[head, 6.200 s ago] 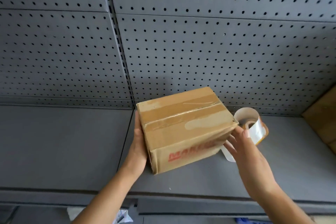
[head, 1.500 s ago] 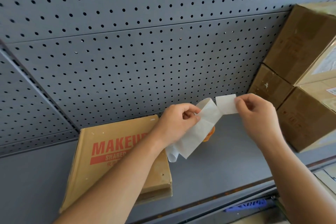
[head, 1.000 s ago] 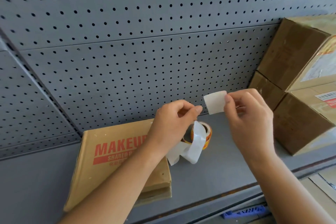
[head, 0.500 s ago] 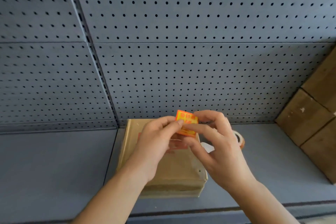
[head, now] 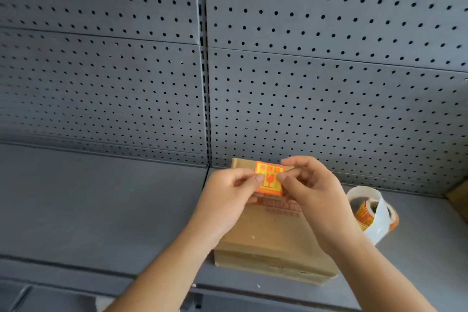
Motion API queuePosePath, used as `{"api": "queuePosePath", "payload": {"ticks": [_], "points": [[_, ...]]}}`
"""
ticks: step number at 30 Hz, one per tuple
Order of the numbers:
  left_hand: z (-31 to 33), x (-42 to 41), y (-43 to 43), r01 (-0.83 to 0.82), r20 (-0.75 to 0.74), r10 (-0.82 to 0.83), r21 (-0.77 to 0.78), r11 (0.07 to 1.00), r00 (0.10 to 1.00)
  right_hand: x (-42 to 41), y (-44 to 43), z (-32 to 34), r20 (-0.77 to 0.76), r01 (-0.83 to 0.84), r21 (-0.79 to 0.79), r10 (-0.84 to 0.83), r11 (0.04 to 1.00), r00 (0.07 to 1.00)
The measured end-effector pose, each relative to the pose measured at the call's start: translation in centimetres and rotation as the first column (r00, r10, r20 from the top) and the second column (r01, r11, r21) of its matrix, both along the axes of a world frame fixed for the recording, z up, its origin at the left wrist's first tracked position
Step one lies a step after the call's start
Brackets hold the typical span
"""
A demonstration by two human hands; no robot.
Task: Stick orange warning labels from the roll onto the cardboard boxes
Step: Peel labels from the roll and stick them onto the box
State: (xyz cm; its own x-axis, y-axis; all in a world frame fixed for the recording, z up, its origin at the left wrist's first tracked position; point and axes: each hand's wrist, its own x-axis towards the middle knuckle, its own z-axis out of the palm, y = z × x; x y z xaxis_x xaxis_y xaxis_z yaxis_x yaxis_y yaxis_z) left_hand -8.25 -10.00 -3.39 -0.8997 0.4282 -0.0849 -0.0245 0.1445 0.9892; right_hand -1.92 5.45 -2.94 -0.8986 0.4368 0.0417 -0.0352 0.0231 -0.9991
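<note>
Between both hands, an orange label (head: 269,181) is pinched by left hand (head: 229,201) and right hand (head: 310,191), above a cardboard box (head: 272,238).

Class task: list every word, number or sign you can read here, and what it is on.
Label: broken-glass sign; characters above it too blurred.
Box: "SHARED" in red, the rest not readable; line below too blurred.
Roll: orange print, too small to read.
</note>
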Motion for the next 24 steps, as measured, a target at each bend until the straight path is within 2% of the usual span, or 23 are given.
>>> {"api": "queuePosePath", "payload": {"ticks": [4, 9, 12, 24], "points": [[0.0, -1.8, -0.5, -0.051, -0.161, 0.03, -0.127, 0.991, 0.986, -1.9, -0.4, 0.1, 0.029, -0.025, 0.181, 0.02, 0.983, 0.999], [-0.8, -4.4, -0.1, -0.144, -0.218, 0.094, -0.223, 0.964, 0.971, -4.5, -0.1, 0.0, 0.121, -0.045, 0.36, 0.001, 0.932, 0.993], [-1.2, -5.6, 0.4, -0.144, -0.225, 0.083, -0.271, 0.952, 0.971, -6.0, 0.2, -0.6, 0.206, -0.089, 0.47, -0.011, 0.878, 0.979], [-1.6, -7.6, 1.0, -0.096, -0.252, -0.024, -0.454, 0.886, 0.968, -7.5, -0.2, -1.5, 0.251, -0.141, 0.632, -0.029, 0.762, 0.967]]}}
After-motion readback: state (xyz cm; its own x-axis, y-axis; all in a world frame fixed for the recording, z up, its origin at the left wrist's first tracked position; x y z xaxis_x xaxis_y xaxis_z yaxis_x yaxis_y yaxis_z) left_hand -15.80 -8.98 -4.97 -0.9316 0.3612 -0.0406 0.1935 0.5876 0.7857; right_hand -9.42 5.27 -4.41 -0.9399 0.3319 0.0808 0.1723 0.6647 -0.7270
